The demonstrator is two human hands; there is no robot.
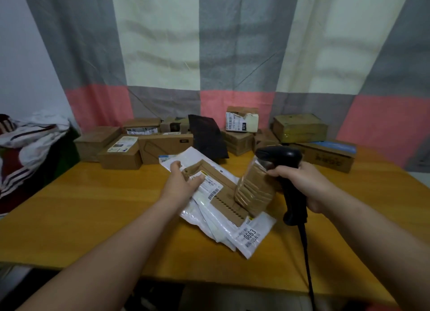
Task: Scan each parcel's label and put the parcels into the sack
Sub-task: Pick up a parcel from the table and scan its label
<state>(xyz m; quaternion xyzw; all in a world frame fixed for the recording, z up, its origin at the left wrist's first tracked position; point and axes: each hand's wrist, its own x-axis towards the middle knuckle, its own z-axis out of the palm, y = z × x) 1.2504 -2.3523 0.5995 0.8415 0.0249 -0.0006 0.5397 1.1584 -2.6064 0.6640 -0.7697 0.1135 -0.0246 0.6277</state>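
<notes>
Your left hand [183,180] is spread open, fingers straight and slightly fanned. Its fingertips rest on the white printed label [210,186] of a flat brown cardboard mailer [229,202], and it holds nothing. That forearm reaches forward from the lower left, palm down over the parcel.

Your right hand [300,182] is clamped round the grip of a black handheld barcode scanner [279,156]. The scanner head points left, and its black cable [307,264] drops off the near edge. The same hand's fingertips touch the clear wrap at the top corner of a brown packet in transparent plastic [253,192]. The packet stands tilted, its lower end on the mailer. You cannot tell whether the fingers pinch it or only steady it.

The mailer lies on a fan of white plastic mailing bags [251,236] at the middle of the orange wooden table [93,217]. More brown cardboard boxes [167,147] and a black pouch [208,136] line the far edge.
</notes>
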